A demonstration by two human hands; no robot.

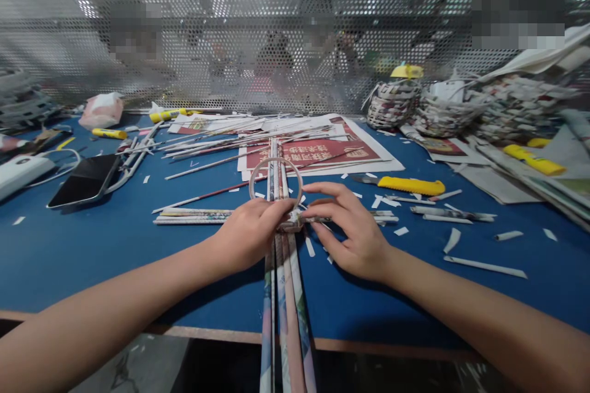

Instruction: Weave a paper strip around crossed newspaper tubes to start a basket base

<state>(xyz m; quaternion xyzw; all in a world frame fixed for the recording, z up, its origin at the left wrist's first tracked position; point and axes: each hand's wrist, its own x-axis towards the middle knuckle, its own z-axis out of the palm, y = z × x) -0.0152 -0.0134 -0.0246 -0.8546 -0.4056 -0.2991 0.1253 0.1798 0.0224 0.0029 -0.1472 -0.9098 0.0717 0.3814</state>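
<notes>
Rolled newspaper tubes (pixel 288 295) lie in a cross before me, one bundle running toward me over the table edge and a shorter bundle (pixel 191 216) running sideways. My left hand (pixel 251 230) presses down on the crossing, its thumb and fingers closed on the tubes. A pale, thin loop (pixel 252 181) rises in a ring just beyond that hand; its lower part is hidden. On the crossing's right side is my right hand (pixel 353 230), its fingers curved and spread apart, fingertips close to the tubes. Whether they touch cannot be told.
Loose paper tubes (pixel 207 166) and red-printed newspaper (pixel 318 150) lie beyond the cross. A yellow utility knife (pixel 410 185) and paper scraps sit at right. Woven paper baskets (pixel 394 104) stand at the back right. At left lies a phone (pixel 85 179). A perforated metal screen (pixel 295 31) borders the table.
</notes>
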